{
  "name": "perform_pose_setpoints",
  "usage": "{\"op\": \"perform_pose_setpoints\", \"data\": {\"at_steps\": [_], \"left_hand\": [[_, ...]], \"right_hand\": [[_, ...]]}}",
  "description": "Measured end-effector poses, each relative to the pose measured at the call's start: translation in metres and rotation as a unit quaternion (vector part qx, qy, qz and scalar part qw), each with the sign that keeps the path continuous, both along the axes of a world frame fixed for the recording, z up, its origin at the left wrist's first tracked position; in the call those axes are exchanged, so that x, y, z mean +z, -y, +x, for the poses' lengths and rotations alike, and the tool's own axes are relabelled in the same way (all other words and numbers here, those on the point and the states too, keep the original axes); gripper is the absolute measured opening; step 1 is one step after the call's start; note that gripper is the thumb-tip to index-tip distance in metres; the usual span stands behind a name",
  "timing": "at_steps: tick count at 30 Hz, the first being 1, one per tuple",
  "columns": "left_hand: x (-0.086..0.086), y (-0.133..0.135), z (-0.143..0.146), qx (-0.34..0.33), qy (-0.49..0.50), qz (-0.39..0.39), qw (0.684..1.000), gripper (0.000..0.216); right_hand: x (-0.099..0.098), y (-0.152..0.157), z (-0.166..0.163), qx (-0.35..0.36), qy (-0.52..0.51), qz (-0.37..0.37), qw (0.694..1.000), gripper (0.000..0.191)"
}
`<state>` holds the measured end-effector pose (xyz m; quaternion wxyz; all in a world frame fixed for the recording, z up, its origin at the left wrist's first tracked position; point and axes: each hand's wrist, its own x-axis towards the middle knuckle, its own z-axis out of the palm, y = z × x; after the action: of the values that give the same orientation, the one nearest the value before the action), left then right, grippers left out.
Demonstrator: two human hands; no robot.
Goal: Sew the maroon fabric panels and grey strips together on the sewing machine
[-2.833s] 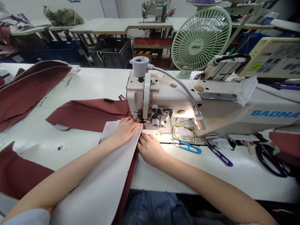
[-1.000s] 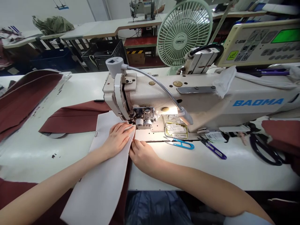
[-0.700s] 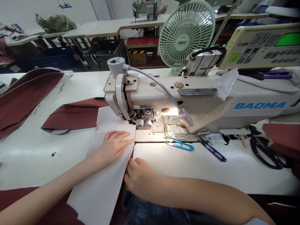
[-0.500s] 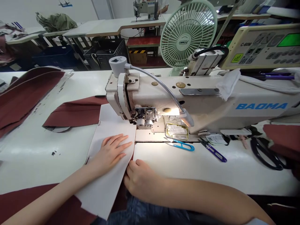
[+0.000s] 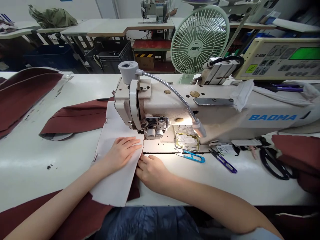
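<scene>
A white-faced sewing piece with maroon fabric beneath it lies on the table, its right edge by the head of a sewing machine. My left hand rests flat on the white face, fingers stretched toward the needle area. At the right edge of the piece, my right hand has its fingers curled and pinches the maroon fabric just below the machine bed. The fingertips are partly hidden by that edge. The needle and presser foot are hard to make out behind the machine head.
Blue thread snips, purple snips and black-handled scissors lie right of my hands. A small tin sits on the machine bed. Maroon pieces lie at left. Behind stand a green fan and a control panel.
The white-faced piece has slid forward, away from me, along the machine, and its near end has swung right. Both hands have moved forward with it. The camera view has shifted slightly.
</scene>
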<state>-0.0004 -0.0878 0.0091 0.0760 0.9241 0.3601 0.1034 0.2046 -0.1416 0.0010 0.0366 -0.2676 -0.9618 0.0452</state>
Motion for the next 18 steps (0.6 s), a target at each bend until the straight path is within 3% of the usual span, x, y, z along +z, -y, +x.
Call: {"op": "perform_pose_setpoints", "data": {"at_steps": [3, 6, 8, 10, 12, 14, 18], "left_hand": [[0.000, -0.004, 0.000, -0.013, 0.000, 0.004, 1.000, 0.038], [-0.006, -0.003, -0.002, -0.010, 0.034, 0.020, 0.999, 0.035], [-0.011, -0.002, -0.004, -0.004, 0.057, 0.025, 0.998, 0.034], [-0.015, -0.002, -0.005, -0.004, 0.070, 0.025, 0.997, 0.034], [-0.016, -0.002, -0.006, -0.008, 0.075, 0.025, 0.997, 0.034], [-0.016, -0.003, -0.006, -0.010, 0.081, 0.025, 0.996, 0.033], [-0.016, -0.003, -0.006, -0.010, 0.091, 0.025, 0.995, 0.033]], "right_hand": [[0.007, 0.000, 0.007, -0.013, -0.035, -0.020, 0.999, 0.013], [0.026, 0.005, 0.034, -0.061, -0.101, -0.054, 0.992, 0.025], [0.036, 0.013, 0.067, -0.149, -0.152, -0.052, 0.976, 0.028], [0.041, 0.023, 0.110, -0.280, -0.195, -0.018, 0.940, 0.024], [0.039, 0.035, 0.158, -0.415, -0.203, 0.030, 0.886, 0.025], [0.031, 0.046, 0.203, -0.500, -0.185, 0.081, 0.842, 0.027], [0.009, 0.052, 0.261, -0.538, -0.142, 0.129, 0.821, 0.030]]}}
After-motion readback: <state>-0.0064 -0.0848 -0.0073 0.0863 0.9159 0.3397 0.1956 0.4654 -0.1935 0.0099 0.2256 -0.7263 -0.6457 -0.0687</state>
